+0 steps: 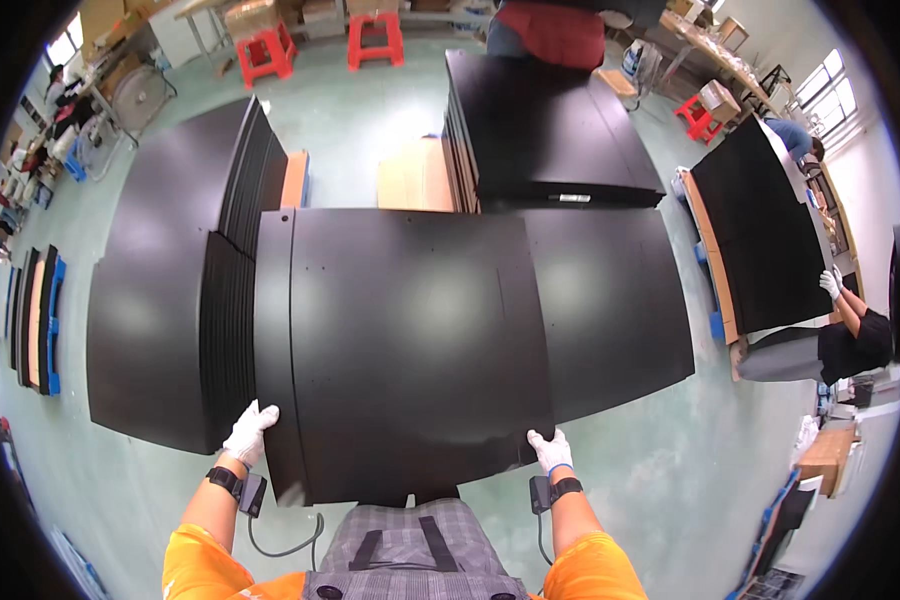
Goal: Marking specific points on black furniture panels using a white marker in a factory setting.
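A large flat black panel (410, 330) with small holes and a groove along its left side lies in front of me. My left hand (250, 433), in a white glove, is closed on its left edge near the front corner. At its near right corner, my right hand (550, 450), also gloved, grips the edge with the thumb on top. The fingers below the panel are hidden. Another black panel (615, 310) extends from under it to the right. Close by on the left stands a tall stack of black panels (155, 290).
Beyond my panel is another black stack (560, 130), with a cardboard sheet (415, 175) beside it. Behind that stack is a person in red (550, 35). At right, a gloved co-worker (850, 325) touches a black panel stack (760, 235). Red stools (375, 40) stand at the back.
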Action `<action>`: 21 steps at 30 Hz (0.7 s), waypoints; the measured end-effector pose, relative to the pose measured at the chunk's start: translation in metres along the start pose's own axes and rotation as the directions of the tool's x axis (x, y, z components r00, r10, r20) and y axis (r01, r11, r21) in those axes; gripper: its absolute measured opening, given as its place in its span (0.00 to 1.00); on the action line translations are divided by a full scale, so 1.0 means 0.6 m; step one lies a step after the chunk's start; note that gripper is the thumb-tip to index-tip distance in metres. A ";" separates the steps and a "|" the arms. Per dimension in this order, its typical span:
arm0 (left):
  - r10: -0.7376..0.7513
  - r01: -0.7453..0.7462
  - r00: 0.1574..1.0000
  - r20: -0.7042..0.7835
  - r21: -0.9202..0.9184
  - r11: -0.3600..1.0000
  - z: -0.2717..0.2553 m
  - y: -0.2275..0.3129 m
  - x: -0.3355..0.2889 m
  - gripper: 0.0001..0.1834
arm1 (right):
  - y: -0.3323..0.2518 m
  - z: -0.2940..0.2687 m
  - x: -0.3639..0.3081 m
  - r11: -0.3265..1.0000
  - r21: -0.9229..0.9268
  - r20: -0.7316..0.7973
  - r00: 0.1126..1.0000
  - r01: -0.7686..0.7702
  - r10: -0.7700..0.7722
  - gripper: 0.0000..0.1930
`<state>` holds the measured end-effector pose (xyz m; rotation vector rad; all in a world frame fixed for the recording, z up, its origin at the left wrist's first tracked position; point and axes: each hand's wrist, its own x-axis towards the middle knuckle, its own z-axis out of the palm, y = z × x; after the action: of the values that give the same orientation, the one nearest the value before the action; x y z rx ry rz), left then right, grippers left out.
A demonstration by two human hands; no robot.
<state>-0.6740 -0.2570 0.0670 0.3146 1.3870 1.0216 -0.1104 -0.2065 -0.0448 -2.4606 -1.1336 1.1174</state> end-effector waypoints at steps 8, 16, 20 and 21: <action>-0.050 0.106 0.921 -0.386 0.126 0.986 -0.081 -0.166 0.114 0.27 | -0.048 0.012 -0.003 0.596 -0.713 -0.093 0.792 0.370 -0.603 0.41; -0.135 0.147 0.893 -0.430 -0.006 0.989 -0.088 -0.188 0.132 0.24 | -0.362 0.115 0.052 0.479 -0.490 0.348 0.668 0.728 -0.658 0.32; -0.113 0.145 0.883 -0.456 0.034 0.989 -0.107 -0.193 0.123 0.27 | -0.454 0.152 0.108 0.232 -0.489 0.237 0.384 0.841 -0.893 0.19; -0.080 0.165 0.886 -0.457 0.148 0.975 -0.092 -0.185 0.124 0.28 | -0.461 0.145 0.139 0.195 -0.571 0.152 0.335 0.798 -0.930 0.18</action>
<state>-0.6891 -0.2845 -0.0741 0.1222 1.9032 0.8931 -0.2931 0.0325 -0.0215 -1.4642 -2.5555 0.0704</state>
